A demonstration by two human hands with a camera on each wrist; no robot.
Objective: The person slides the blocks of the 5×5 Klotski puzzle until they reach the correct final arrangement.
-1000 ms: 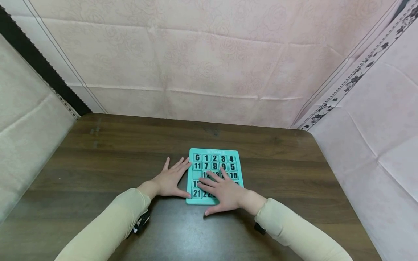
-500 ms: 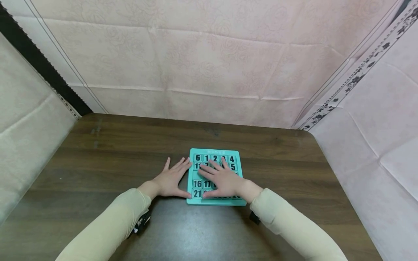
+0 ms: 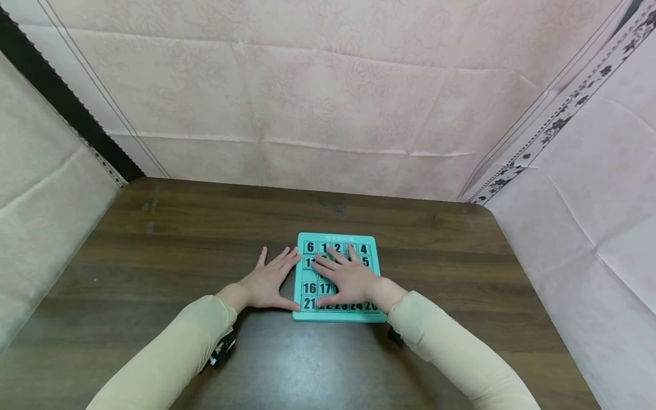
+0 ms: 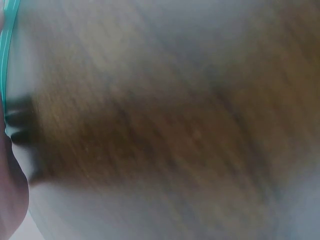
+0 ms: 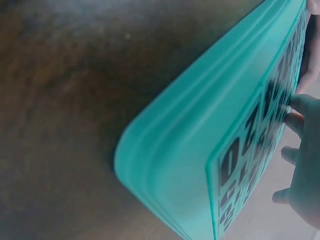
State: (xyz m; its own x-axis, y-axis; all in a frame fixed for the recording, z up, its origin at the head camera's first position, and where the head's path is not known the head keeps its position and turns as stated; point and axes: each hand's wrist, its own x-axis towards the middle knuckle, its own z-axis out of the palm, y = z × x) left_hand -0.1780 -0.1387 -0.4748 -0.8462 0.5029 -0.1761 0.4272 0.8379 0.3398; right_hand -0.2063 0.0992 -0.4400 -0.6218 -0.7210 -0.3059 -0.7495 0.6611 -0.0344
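Note:
A teal number sliding puzzle (image 3: pixel 309 288) lies flat on the wooden table, its tiles printed with black numbers. My left hand (image 3: pixel 264 286) rests along its left side with fingers spread and straight, fingertips at the frame's edge. Over the tiles lies my right hand (image 3: pixel 350 282), fingers extended and spread, covering the middle of the board; its thumb is by the bottom row. In the right wrist view, the puzzle's rounded corner (image 5: pixel 180 170) is close, with my right fingers (image 5: pixel 306 165) over the tiles. Only the puzzle's edge (image 4: pixel 7 45) shows in the left wrist view.
The brown wooden table (image 3: pixel 205 222) extends around the puzzle on all sides. A pale patterned cloth (image 3: pixel 328 102) hangs behind the far edge, and white cloth (image 3: pixel 589 273) stands at the right side. A dark wrist device (image 3: pixel 221 348) sits under the left sleeve.
My right hand has slid away from me across the tiles, most of it in the first half second. Its thumb has moved from below the near edge onto the board. The left hand stays put.

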